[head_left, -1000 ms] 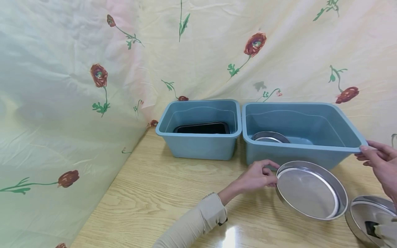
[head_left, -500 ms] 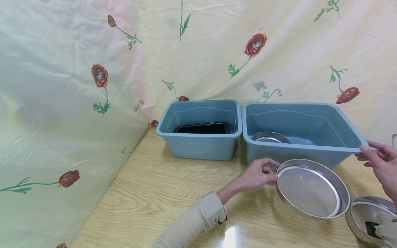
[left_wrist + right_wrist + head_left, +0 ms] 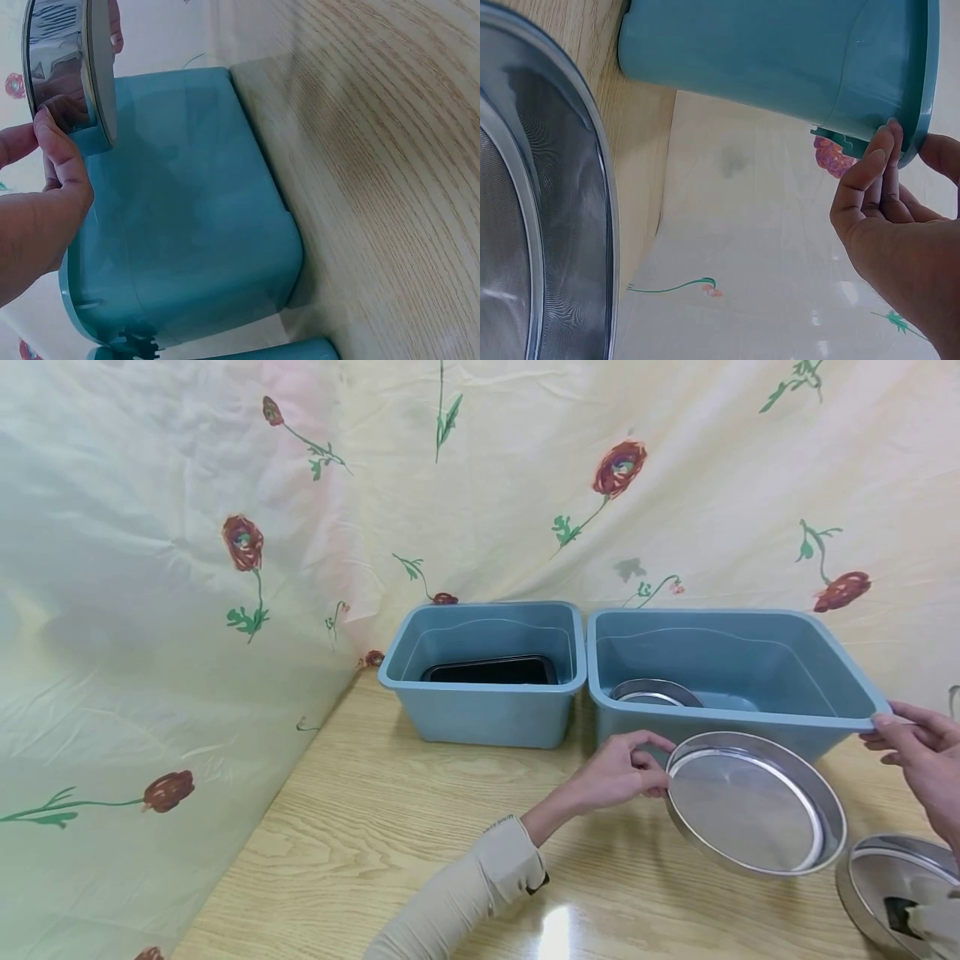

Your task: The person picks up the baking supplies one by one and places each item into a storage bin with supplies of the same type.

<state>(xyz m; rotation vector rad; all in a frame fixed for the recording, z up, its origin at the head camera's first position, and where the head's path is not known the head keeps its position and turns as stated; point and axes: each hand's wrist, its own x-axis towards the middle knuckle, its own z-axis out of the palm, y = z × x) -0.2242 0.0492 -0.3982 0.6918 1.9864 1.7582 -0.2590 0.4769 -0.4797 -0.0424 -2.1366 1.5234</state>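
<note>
My left hand (image 3: 622, 768) pinches the left edge of a round metal sieve (image 3: 753, 814), which is tilted up off the table in front of the right blue bin (image 3: 712, 652). In the left wrist view, thumb and fingers meet on the shiny sieve wall (image 3: 64, 67). My right hand (image 3: 926, 760) grips the front right corner of that bin's rim; the right wrist view has the thumb on one side of the rim (image 3: 924, 90) and the fingers on the other. Inside the bin, at its left end, lies another round metal sieve (image 3: 652, 687), partly hidden by the front wall.
A second blue bin (image 3: 487, 714) stands to the left, with a black tray (image 3: 495, 672) inside. Another round sieve (image 3: 881, 872) lies on the wooden table (image 3: 360, 843) at the lower right, partly covered by my right sleeve. Flowered cloth (image 3: 487, 485) hangs behind.
My left hand has raised the sieve slightly toward the right bin's front. My right hand keeps its grip on the bin's rim.
</note>
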